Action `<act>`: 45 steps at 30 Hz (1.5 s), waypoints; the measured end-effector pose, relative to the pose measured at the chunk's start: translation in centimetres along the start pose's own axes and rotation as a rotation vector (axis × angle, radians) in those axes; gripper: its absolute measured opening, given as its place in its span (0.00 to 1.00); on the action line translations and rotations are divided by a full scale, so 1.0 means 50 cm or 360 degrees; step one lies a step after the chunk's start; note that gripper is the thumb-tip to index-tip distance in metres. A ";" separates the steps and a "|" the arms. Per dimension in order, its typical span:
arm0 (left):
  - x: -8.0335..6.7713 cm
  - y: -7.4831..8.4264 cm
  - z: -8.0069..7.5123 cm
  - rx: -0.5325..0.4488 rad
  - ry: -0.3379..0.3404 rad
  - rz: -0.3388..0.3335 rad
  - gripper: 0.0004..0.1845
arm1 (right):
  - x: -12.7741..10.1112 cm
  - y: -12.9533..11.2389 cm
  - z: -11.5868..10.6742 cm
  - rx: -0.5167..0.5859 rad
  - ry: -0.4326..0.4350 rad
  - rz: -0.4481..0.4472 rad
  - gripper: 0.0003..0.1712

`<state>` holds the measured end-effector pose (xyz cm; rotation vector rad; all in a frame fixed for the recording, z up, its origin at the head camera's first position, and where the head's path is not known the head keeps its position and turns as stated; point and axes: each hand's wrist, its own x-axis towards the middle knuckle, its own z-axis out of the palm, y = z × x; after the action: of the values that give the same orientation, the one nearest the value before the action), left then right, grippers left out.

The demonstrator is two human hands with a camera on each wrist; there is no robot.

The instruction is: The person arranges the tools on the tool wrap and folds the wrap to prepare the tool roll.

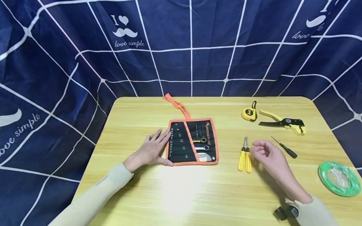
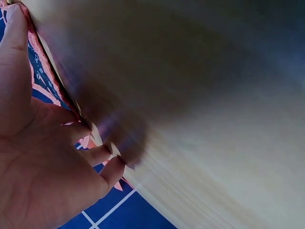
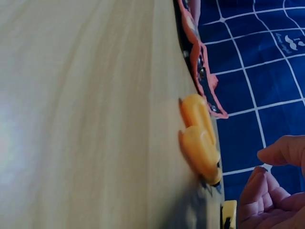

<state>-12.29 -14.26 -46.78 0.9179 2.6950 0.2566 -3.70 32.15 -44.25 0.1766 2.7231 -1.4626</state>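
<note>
- The left hand (image 1: pixel 151 150) lies flat on the wooden surface (image 1: pixel 181 191), fingers (image 1: pixel 163 135) straight and released, their tips touching the left edge of the tool roll (image 1: pixel 193 142).
- The right hand (image 1: pixel 268 157) hovers with fingers (image 1: pixel 258 145) loosely curled, grasping nothing.
- Two yellow-handled screwdrivers (image 1: pixel 244 157) lie side by side just left of those fingers.
- A black screwdriver (image 1: pixel 284 147) lies just to their right.

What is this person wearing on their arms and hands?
Both hands, left hand and right hand, are bare. Each forearm wears a snug beige sleeve; the left sleeve carries small dark lettering. A small black device sits at the right wrist.
</note>
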 end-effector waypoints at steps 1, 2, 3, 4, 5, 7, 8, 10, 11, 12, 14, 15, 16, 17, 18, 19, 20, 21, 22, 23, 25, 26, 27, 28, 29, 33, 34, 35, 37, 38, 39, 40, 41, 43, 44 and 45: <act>-0.001 0.000 0.000 -0.0005 0.0000 -0.0001 0.72 | -0.002 0.002 -0.001 0.0008 -0.0023 0.0018 0.25; -0.002 0.001 0.000 -0.0012 0.0005 0.0000 0.72 | -0.003 0.004 -0.001 0.0017 -0.0049 0.0037 0.26; -0.004 0.001 0.000 -0.0017 0.0011 0.0001 0.72 | -0.005 0.006 -0.002 0.0023 -0.0074 0.0057 0.27; -0.004 0.001 0.000 -0.0022 0.0015 0.0004 0.72 | -0.006 0.008 -0.003 0.0024 -0.0094 0.0077 0.28; -0.005 0.001 0.000 -0.0026 0.0022 0.0006 0.72 | -0.007 0.011 -0.003 0.0025 -0.0116 0.0094 0.28; -0.006 0.001 0.001 -0.0031 0.0040 0.0010 0.72 | -0.008 0.017 -0.004 0.0007 -0.0160 0.0110 0.30; -0.007 0.001 0.001 -0.0029 0.0044 0.0010 0.71 | -0.007 0.019 -0.005 -0.0006 -0.0179 0.0116 0.31; -0.007 0.000 0.002 -0.0026 0.0037 0.0005 0.72 | -0.006 0.023 -0.004 -0.0036 -0.0209 0.0127 0.32; -0.007 0.000 0.002 -0.0025 0.0036 0.0003 0.72 | -0.006 0.026 -0.004 -0.0049 -0.0227 0.0132 0.33; -0.007 0.000 0.003 -0.0024 0.0035 0.0002 0.72 | -0.005 0.027 -0.004 -0.0066 -0.0238 0.0136 0.33; -0.007 0.000 0.003 -0.0020 0.0030 0.0000 0.72 | -0.005 0.029 -0.003 -0.0112 -0.0251 0.0141 0.34; -0.007 0.000 0.003 -0.0024 0.0035 0.0003 0.72 | -0.005 0.029 -0.003 -0.0139 -0.0256 0.0138 0.34; -0.007 0.000 0.002 -0.0027 0.0041 0.0004 0.72 | -0.006 0.028 -0.003 -0.0160 -0.0257 0.0138 0.33; -0.007 0.000 0.003 -0.0030 0.0049 0.0006 0.72 | -0.006 0.028 -0.002 -0.0185 -0.0262 0.0134 0.33; -0.007 -0.001 0.003 -0.0032 0.0053 0.0007 0.72 | -0.007 0.027 -0.002 -0.0221 -0.0263 0.0126 0.33; -0.007 -0.001 0.002 -0.0034 0.0056 0.0007 0.72 | -0.007 0.026 -0.002 -0.0259 -0.0264 0.0114 0.32; -0.007 -0.001 0.003 -0.0034 0.0059 0.0008 0.72 | -0.007 0.025 -0.002 -0.0293 -0.0262 0.0104 0.31; -0.007 -0.001 0.002 -0.0038 0.0062 0.0011 0.72 | -0.008 0.024 -0.002 -0.0326 -0.0260 0.0092 0.31; -0.007 -0.002 0.003 -0.0038 0.0059 0.0012 0.72 | -0.009 0.024 -0.002 -0.0360 -0.0259 0.0088 0.30; -0.006 -0.002 0.003 -0.0037 0.0055 0.0011 0.72 | -0.009 0.023 -0.002 -0.0401 -0.0260 0.0082 0.29; -0.006 -0.002 0.003 -0.0033 0.0040 0.0005 0.72 | -0.010 0.023 -0.003 -0.0470 -0.0263 0.0076 0.28; -0.006 -0.002 0.003 -0.0034 0.0031 0.0001 0.72 | -0.010 0.022 -0.004 -0.0500 -0.0267 0.0078 0.28; -0.006 -0.002 0.003 -0.0032 0.0030 -0.0001 0.72 | -0.010 0.022 -0.005 -0.0526 -0.0271 0.0081 0.27; -0.006 -0.002 0.002 -0.0033 0.0029 -0.0002 0.72 | -0.010 0.022 -0.006 -0.0553 -0.0278 0.0091 0.27; -0.006 -0.002 0.002 -0.0031 0.0022 -0.0005 0.72 | -0.009 0.022 -0.007 -0.0573 -0.0284 0.0097 0.27; -0.005 -0.002 0.002 -0.0022 0.0023 -0.0001 0.72 | -0.007 0.024 -0.012 -0.0588 -0.0309 0.0124 0.26; -0.004 -0.001 0.002 -0.0019 0.0015 -0.0004 0.72 | -0.007 0.024 -0.014 -0.0580 -0.0321 0.0130 0.25; -0.004 -0.001 0.003 -0.0016 0.0008 -0.0007 0.72 | -0.007 0.025 -0.016 -0.0573 -0.0327 0.0134 0.25; -0.004 -0.001 0.003 -0.0017 0.0006 -0.0008 0.72 | -0.007 0.027 -0.020 -0.0531 -0.0342 0.0158 0.25; -0.004 -0.001 0.003 -0.0021 0.0009 -0.0008 0.72 | -0.006 0.027 -0.023 -0.0496 -0.0349 0.0178 0.25; -0.004 -0.001 0.003 -0.0024 0.0016 -0.0006 0.71 | -0.006 0.029 -0.025 -0.0454 -0.0347 0.0195 0.26; -0.004 -0.001 0.002 -0.0025 0.0017 -0.0006 0.71 | -0.007 0.031 -0.027 -0.0413 -0.0338 0.0204 0.25; -0.004 -0.001 0.002 -0.0026 0.0021 -0.0001 0.71 | -0.007 0.032 -0.029 -0.0369 -0.0326 0.0221 0.26; -0.002 -0.002 0.002 -0.0025 0.0028 0.0010 0.71 | -0.006 0.034 -0.032 -0.0219 -0.0303 0.0248 0.26; -0.001 -0.002 0.003 -0.0023 0.0026 0.0013 0.71 | -0.005 0.035 -0.032 -0.0140 -0.0286 0.0256 0.26; 0.000 -0.003 0.003 -0.0022 0.0026 0.0015 0.71 | -0.005 0.035 -0.032 -0.0052 -0.0264 0.0258 0.25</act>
<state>-12.33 -14.38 -46.96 0.9287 2.7010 0.2859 -3.22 34.40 -44.77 0.2559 2.5345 -1.3266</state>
